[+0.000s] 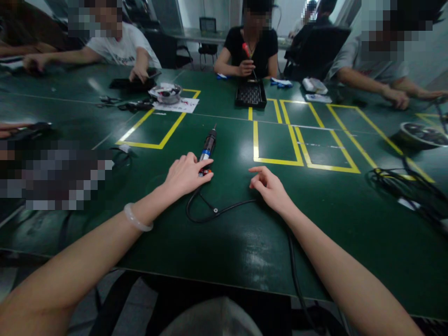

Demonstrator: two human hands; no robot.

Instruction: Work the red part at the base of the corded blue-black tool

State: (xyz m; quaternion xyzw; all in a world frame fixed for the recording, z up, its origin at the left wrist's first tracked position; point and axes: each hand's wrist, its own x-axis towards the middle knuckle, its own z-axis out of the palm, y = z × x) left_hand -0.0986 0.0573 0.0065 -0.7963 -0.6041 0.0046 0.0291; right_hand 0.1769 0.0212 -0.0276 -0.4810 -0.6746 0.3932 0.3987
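A corded electric screwdriver point(208, 148), dark with a blue and silver band, lies on the green table with its bit pointing away from me. My left hand point(186, 173) is at its lower end, thumb and index finger stretched across the body and not closed round it. Its black cable point(231, 207) loops over the table towards my right hand and hangs off the near edge. To the right, apart from the screwdriver, my right hand point(268, 186) hovers or rests near the cable. Its index finger is extended, the others are loosely bent, and nothing shows in it.
Yellow tape rectangles point(278, 162) mark the table. Across from me a person works at a black tray point(251, 95) with a red-handled tool. A metal bowl point(168, 94) stands on paper at the left. Coiled black cables point(395, 179) and a round dish point(423, 135) lie right.
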